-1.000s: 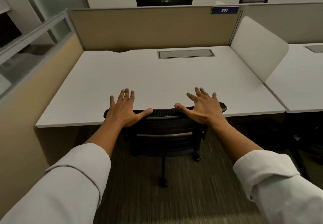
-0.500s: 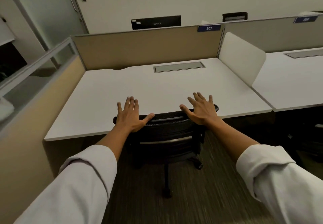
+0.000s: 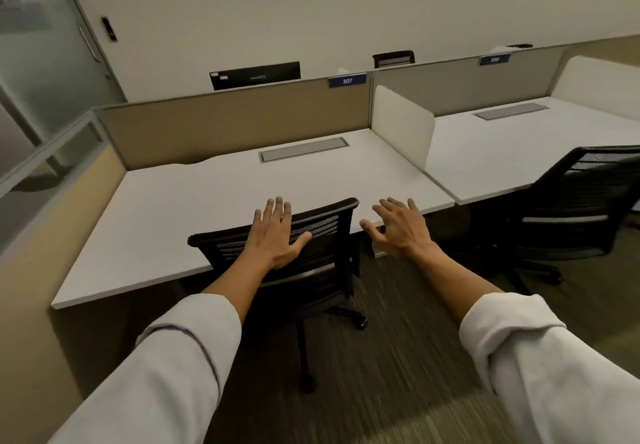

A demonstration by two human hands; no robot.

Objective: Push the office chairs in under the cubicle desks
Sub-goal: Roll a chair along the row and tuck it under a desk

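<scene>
A black mesh-back office chair (image 3: 311, 263) stands tucked against the front edge of the white cubicle desk (image 3: 194, 208) marked 307. My left hand (image 3: 277, 236) lies flat on the top of its backrest, fingers spread. My right hand (image 3: 400, 229) hovers to the right of the chair, fingers apart, off the backrest and above the desk's front edge. A second black office chair (image 3: 571, 208) stands pulled out from the neighbouring white desk (image 3: 491, 153) on the right.
A tan partition (image 3: 235, 121) backs the desks and a white divider panel (image 3: 401, 128) separates them. A low wall with glass (image 3: 41, 166) closes the left side. Carpet floor (image 3: 398, 357) lies behind the chairs. A black monitor (image 3: 254, 75) shows beyond the partition.
My view has swung right and up, bringing the second chair into sight. My right hand has come off the first chair's backrest; my left hand stays on it.
</scene>
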